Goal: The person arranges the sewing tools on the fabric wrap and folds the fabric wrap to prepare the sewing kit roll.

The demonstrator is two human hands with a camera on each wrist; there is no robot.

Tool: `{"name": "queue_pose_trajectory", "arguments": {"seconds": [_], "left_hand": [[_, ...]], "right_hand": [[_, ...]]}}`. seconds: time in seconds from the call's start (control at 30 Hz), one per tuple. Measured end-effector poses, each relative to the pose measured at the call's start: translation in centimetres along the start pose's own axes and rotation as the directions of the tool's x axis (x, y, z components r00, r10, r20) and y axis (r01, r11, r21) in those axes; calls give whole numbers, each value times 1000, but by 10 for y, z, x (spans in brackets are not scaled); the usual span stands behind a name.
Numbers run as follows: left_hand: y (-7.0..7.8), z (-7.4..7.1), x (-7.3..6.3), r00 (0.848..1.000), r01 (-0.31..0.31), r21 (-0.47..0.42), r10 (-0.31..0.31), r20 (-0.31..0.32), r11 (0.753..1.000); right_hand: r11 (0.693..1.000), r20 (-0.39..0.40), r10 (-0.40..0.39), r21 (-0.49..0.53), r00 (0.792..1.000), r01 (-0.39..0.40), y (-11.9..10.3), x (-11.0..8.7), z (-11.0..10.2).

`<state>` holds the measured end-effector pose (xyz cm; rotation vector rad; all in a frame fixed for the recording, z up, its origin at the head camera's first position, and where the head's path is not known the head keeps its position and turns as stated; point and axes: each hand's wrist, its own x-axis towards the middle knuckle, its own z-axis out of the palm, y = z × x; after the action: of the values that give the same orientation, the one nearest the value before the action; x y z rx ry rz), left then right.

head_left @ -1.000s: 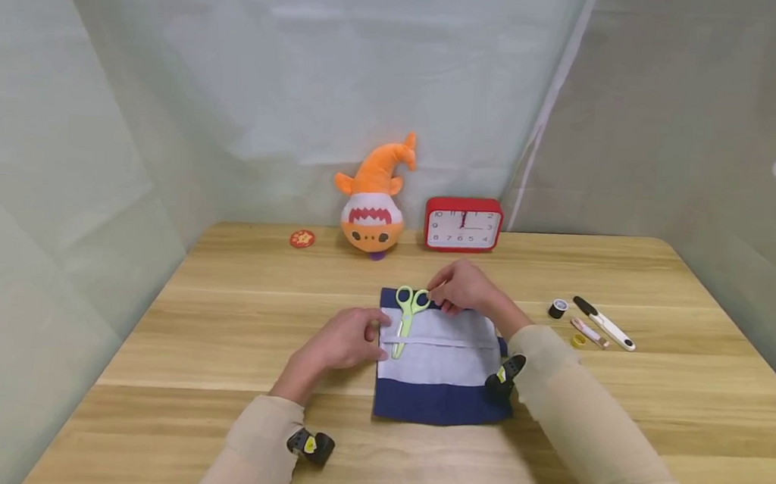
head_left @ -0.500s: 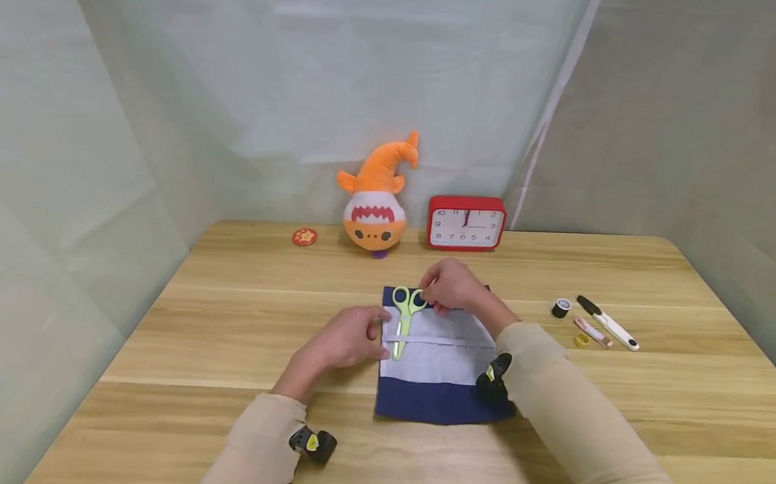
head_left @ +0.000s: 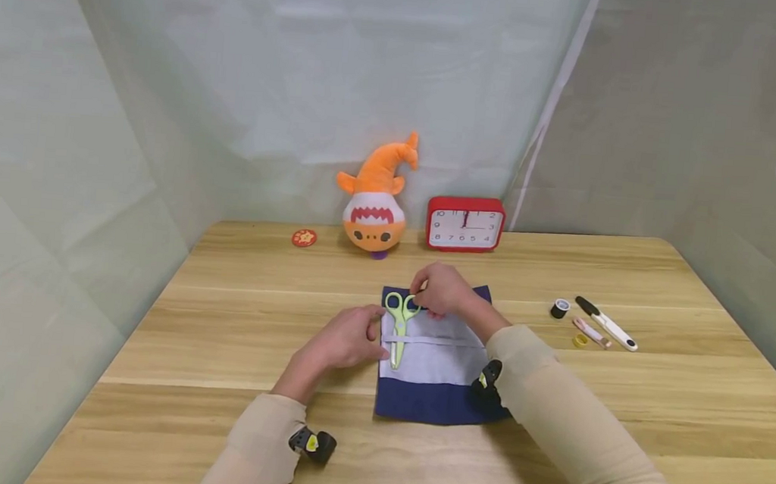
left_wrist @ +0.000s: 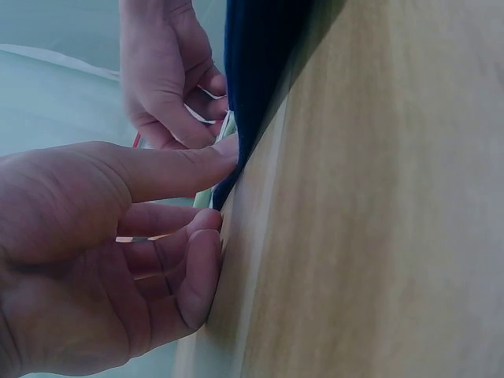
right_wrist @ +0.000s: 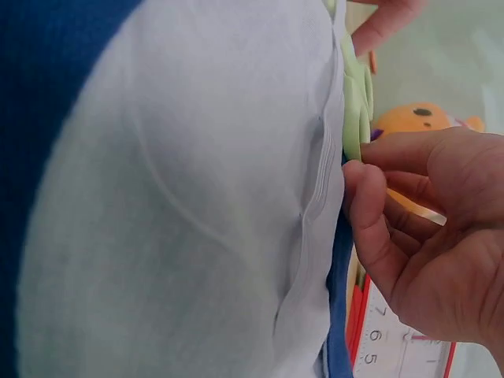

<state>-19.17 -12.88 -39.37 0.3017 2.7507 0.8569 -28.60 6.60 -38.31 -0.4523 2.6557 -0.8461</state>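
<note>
Near the left edge of the navy-and-grey cloth (head_left: pixel 440 404), the green scissors (head_left: pixel 400 323) run down from the right hand (head_left: pixel 443 289), which pinches their right loop, blades under the strap (head_left: pixel 445 341), while the left hand (head_left: pixel 346 337) rests there, thumb and fingers apart.

Over the last second the right hand (head_left: pixel 444 288) shifted left and slightly nearer the person, the scissors (head_left: pixel 400 325) slid the same way and straightened, their blades reaching further past the strap (head_left: pixel 445 341), and the cloth's (head_left: pixel 444 402) far right corner came into view.
</note>
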Motion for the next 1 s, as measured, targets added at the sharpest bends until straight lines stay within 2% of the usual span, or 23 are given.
{"name": "queue_pose_trajectory", "arguments": {"seconds": [0.37,0.53,0.87,1.0], "left_hand": [[-2,1,0,1000,-7,2,7,0,1000],[-2,1,0,1000,5,-3,-5,6,1000],[-3,-3,-3,999,-9,-66,12,53,998],[-3,-3,-2,998,-19,-58,22,55,998]], "right_hand": [[991,29,-26,-128,999,30,-12,-4,2],[992,33,-12,-127,999,16,-13,-7,3],[990,47,-6,-139,999,12,-18,-6,5],[989,57,-2,-148,998,10,-20,-8,5]]}}
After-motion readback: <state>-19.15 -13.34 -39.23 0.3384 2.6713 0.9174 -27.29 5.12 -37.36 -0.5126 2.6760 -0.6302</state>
